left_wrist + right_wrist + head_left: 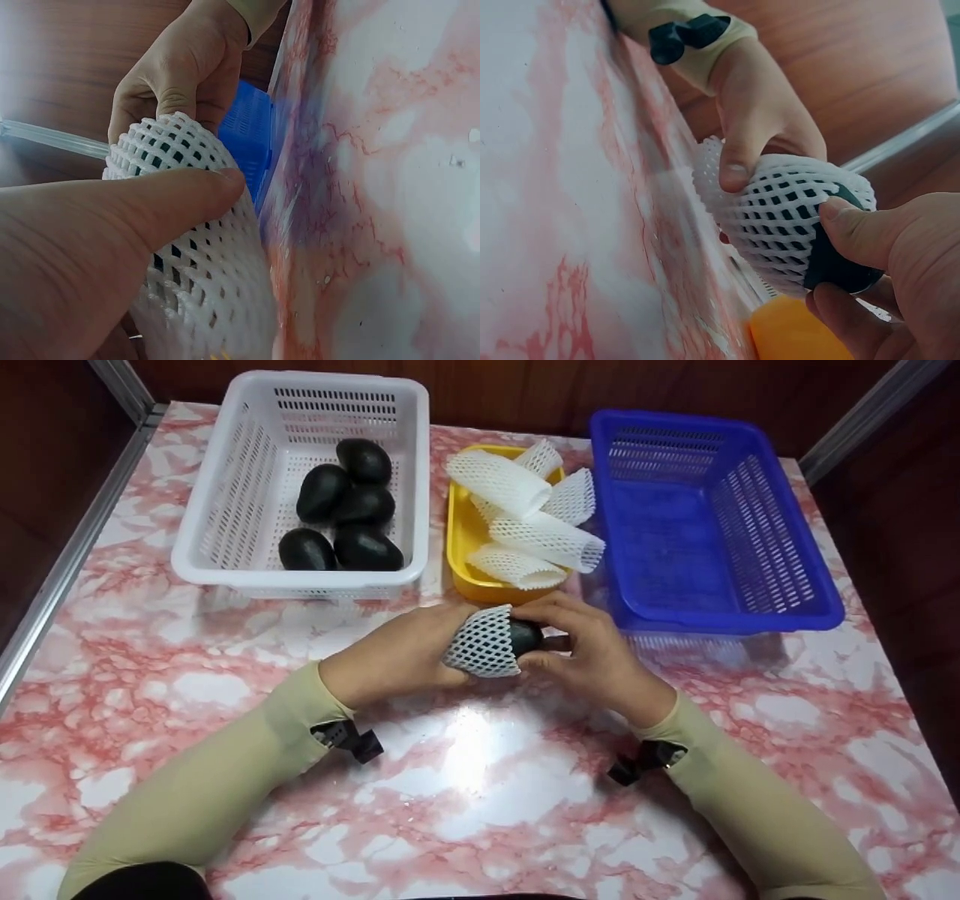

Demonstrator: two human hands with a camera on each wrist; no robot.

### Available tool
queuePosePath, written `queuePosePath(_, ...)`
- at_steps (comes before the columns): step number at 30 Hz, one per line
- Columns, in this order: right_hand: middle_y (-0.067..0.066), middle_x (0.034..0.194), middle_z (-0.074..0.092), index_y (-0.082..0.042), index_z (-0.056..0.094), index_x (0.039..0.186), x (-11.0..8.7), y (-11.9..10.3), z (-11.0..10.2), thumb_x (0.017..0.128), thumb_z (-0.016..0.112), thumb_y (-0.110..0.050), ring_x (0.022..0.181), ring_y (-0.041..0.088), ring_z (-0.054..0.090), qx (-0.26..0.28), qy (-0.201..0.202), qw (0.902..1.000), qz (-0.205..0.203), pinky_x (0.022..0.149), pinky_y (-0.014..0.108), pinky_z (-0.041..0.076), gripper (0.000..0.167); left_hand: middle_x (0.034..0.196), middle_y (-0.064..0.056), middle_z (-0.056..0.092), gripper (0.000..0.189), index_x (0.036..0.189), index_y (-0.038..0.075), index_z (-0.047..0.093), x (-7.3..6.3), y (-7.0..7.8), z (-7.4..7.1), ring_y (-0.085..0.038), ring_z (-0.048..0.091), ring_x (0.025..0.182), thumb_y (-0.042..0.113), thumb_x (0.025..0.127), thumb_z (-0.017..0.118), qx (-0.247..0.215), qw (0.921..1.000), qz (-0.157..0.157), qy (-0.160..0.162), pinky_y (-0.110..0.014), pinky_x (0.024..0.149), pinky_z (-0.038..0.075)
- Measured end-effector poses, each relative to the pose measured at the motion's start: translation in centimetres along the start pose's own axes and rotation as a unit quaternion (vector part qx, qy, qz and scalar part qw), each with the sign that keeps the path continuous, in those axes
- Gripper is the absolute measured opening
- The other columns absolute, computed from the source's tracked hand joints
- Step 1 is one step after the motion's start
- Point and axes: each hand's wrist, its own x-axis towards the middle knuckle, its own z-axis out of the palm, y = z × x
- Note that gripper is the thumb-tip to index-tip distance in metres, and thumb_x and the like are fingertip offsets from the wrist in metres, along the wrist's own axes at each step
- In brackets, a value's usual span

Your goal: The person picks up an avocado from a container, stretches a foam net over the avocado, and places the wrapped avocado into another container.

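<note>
A dark avocado (526, 637) sits partly inside a white foam net sleeve (484, 645), above the table in front of the yellow container. My left hand (397, 654) grips the sleeved part, its thumb (187, 196) lying across the mesh in the left wrist view. At the uncovered right end, my right hand (596, 652) pinches the avocado between thumb and fingers. The right wrist view shows the bare dark end (836, 262) between those fingertips, with the net stretched over the rest. An unfilled stretch of sleeve extends past the left thumb there.
A white basket (300, 577) at the back left contains several avocados (367, 549). Several foam net sleeves (544, 536) lie piled in a yellow container (469, 577) at the back middle. The blue basket (731, 619) stands at the back right on the red-and-white marbled table (465, 825).
</note>
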Motion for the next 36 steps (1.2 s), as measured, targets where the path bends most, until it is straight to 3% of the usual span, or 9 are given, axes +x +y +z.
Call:
queuePosePath(7, 0.019, 0.127, 0.074, 0.003, 0.076, 0.131, -0.1, -0.1, 0.4, 0.081, 0.092, -0.002, 0.120, 0.030, 0.072, -0.020, 0.010, 0.9995, -0.022, 0.096, 0.026, 0.064, 0.052, 0.137, -0.004, 0.070, 0.073, 0.151, 0.012, 0.056, -0.1, 0.2, 0.3, -0.024, 0.067, 0.128, 0.036, 0.091, 0.090, -0.015, 0.9996, 0.018, 0.015, -0.044, 0.114, 0.055)
queuePosePath(11, 0.021, 0.128, 0.075, 0.005, 0.076, 0.129, -0.2, -0.3, 0.8, 0.081, 0.091, 0.005, 0.119, 0.032, 0.073, -0.021, 0.006, 0.9997, -0.013, 0.093, 0.028, 0.065, 0.051, 0.137, -0.007, 0.068, 0.076, 0.150, 0.010, 0.055, -0.1, 0.4, 0.5, -0.025, 0.066, 0.126, 0.033, 0.088, 0.092, -0.014, 0.9997, 0.016, 0.010, -0.045, 0.112, 0.056)
queuePosePath(18, 0.019, 0.123, 0.076, 0.006, 0.078, 0.124, -0.2, -0.3, 1.1, 0.081, 0.081, 0.018, 0.116, 0.031, 0.074, -0.015, -0.010, 0.9997, -0.018, 0.092, 0.025, 0.065, 0.045, 0.143, -0.005, 0.064, 0.085, 0.156, 0.013, 0.050, -0.2, 0.7, 0.7, -0.022, 0.064, 0.130, 0.034, 0.085, 0.094, -0.020, 0.9997, 0.003, -0.011, -0.042, 0.114, 0.055)
queuePosePath(24, 0.019, 0.122, 0.078, 0.005, 0.078, 0.124, 0.0, -0.1, 0.7, 0.080, 0.080, 0.017, 0.118, 0.034, 0.074, -0.028, 0.008, 0.9993, -0.025, 0.105, 0.022, 0.059, 0.046, 0.153, -0.010, 0.059, 0.104, 0.167, 0.012, 0.036, -0.1, 0.5, 0.5, -0.027, 0.062, 0.137, 0.044, 0.086, 0.094, -0.020, 0.9996, -0.012, -0.017, -0.047, 0.118, 0.053)
queuePosePath(27, 0.021, 0.123, 0.078, 0.007, 0.078, 0.124, -0.1, 0.1, 0.5, 0.080, 0.081, 0.018, 0.118, 0.034, 0.074, -0.013, 0.016, 0.9997, -0.011, 0.105, 0.024, 0.060, 0.045, 0.158, -0.014, 0.057, 0.114, 0.170, 0.011, 0.030, -0.2, 0.3, 0.1, -0.031, 0.062, 0.140, 0.047, 0.084, 0.095, -0.013, 0.9992, -0.026, -0.026, -0.050, 0.119, 0.053)
queuePosePath(33, 0.019, 0.123, 0.077, 0.005, 0.078, 0.125, 0.0, 0.5, 0.7, 0.084, 0.084, 0.013, 0.118, 0.029, 0.072, -0.007, 0.006, 0.9995, 0.030, 0.100, 0.036, 0.064, 0.042, 0.145, -0.004, 0.067, 0.097, 0.161, 0.018, 0.048, -0.2, -0.5, -0.1, -0.024, 0.066, 0.131, 0.030, 0.079, 0.099, -0.019, 0.9971, -0.039, -0.062, -0.046, 0.115, 0.054)
queuePosePath(36, 0.018, 0.122, 0.078, 0.004, 0.078, 0.125, 0.1, 0.5, 0.7, 0.085, 0.084, 0.011, 0.117, 0.029, 0.073, -0.016, -0.001, 0.9993, 0.033, 0.101, 0.034, 0.064, 0.041, 0.143, 0.000, 0.070, 0.091, 0.159, 0.022, 0.053, 0.0, -0.6, 0.1, -0.022, 0.067, 0.130, 0.027, 0.080, 0.098, -0.020, 0.9965, -0.038, -0.071, -0.044, 0.116, 0.053)
